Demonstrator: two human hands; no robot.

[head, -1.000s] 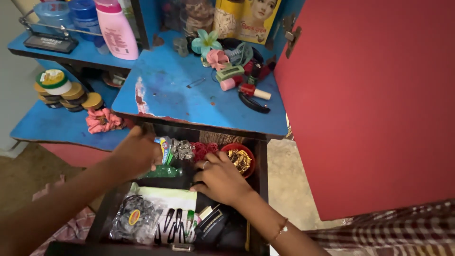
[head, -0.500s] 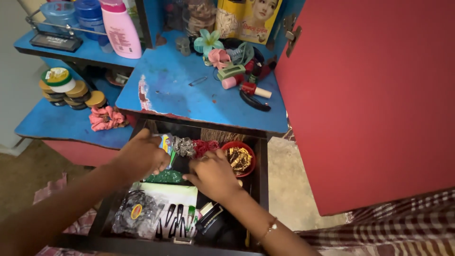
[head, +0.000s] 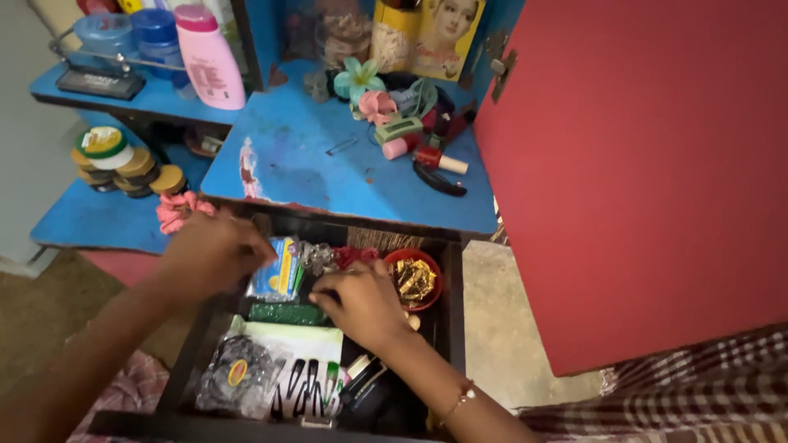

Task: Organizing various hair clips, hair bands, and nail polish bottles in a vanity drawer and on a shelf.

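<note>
My left hand point(head: 209, 250) reaches into the open dark drawer point(head: 454, 316) and pinches the left edge of a flat blue and green packet point(head: 281, 267). My right hand point(head: 361, 303) lies knuckles up in the middle of the drawer. Its fingers curl down between a green strip point(head: 287, 313) and a red bowl of gold trinkets point(head: 414, 279). What its fingertips touch is hidden. Silver clips point(head: 316, 256) and red bands point(head: 355, 255) lie behind the hands.
A bag of black hair ties point(head: 238, 373) and a card of black hair clips point(head: 308, 385) fill the drawer's front. The blue shelf point(head: 304, 164) above holds hair claws, a pink bottle point(head: 209, 57) and stacked tins point(head: 123, 160). A red door point(head: 640, 180) stands at right.
My left hand has drawn back to the left, uncovering the blue packet. My right hand has shifted a little left and forward in the drawer.
</note>
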